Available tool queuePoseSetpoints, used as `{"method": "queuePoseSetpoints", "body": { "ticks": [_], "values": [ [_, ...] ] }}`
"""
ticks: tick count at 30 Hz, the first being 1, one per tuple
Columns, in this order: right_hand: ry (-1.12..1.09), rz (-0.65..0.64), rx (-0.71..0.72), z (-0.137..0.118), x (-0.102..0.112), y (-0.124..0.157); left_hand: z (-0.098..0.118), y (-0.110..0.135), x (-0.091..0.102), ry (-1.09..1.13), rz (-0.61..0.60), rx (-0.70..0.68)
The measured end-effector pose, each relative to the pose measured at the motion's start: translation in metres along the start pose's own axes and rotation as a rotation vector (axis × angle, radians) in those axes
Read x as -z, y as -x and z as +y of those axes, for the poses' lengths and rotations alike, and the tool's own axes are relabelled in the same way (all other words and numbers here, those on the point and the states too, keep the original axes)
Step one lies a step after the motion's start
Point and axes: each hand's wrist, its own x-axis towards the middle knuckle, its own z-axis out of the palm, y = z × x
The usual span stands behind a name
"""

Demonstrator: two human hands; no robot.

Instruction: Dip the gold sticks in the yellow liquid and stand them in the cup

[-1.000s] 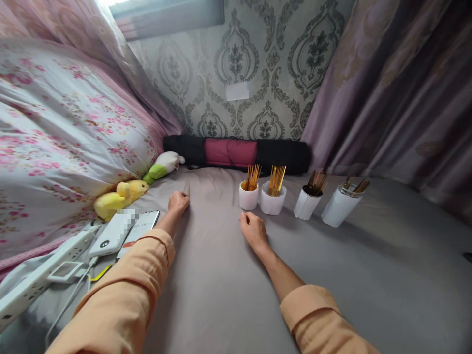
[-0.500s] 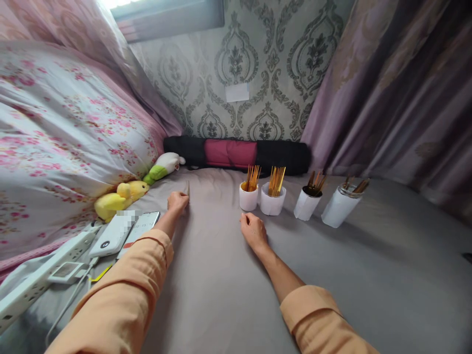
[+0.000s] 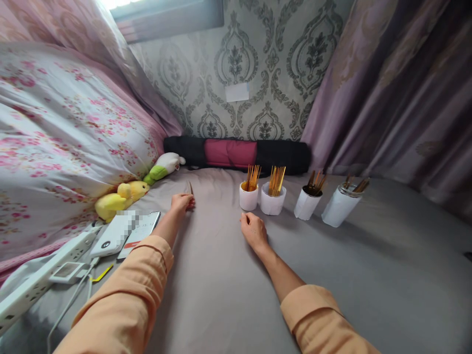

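Observation:
My left hand (image 3: 181, 201) is closed around the lower end of a thin brownish stick (image 3: 191, 188), which points up and away over the grey sheet. My right hand (image 3: 253, 230) rests on the sheet in a loose fist; nothing shows in its fingers. Just beyond it stands a small white-wrapped cup (image 3: 248, 200) of thin golden sticks (image 3: 253, 177). Beside that is a wider white cup (image 3: 272, 205), also with golden sticks. Farther right are a white-wrapped cup (image 3: 307, 206) with darker brown sticks and a tilted-looking, white-wrapped jar (image 3: 338, 209) with brown sticks.
At the left lie a yellow plush toy (image 3: 120, 199), a white-and-green plush toy (image 3: 164, 165), a phone (image 3: 142, 228), a white power bank (image 3: 112, 238) and a power strip (image 3: 46, 275) with cables. A black-and-red roll (image 3: 236, 153) lies along the wall.
My left hand has shifted slightly right, and the stick in it now leans differently, with its tip tilted to the left. My right hand and the cups have stayed put.

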Motion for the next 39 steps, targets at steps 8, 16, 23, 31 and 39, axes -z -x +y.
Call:
{"method": "queuePoseSetpoints", "body": {
  "ticks": [8,16,23,31,39],
  "values": [
    [0.004,-0.002,-0.010,0.000,0.000,0.000,-0.001,0.020,-0.006,0.213,-0.124,0.070],
    [0.019,0.000,0.003,0.001,0.000,0.000,-0.005,0.040,-0.013,0.355,-0.235,0.104],
    [0.003,-0.001,0.018,0.000,0.002,0.000,-0.010,0.053,-0.019,0.423,-0.283,0.107],
    [-0.006,0.005,0.020,0.002,0.000,-0.001,-0.014,0.073,-0.024,0.447,-0.334,0.118],
    [-0.004,-0.005,0.012,0.001,0.002,-0.001,-0.013,0.098,-0.031,0.521,-0.407,0.142]
  ]
}}
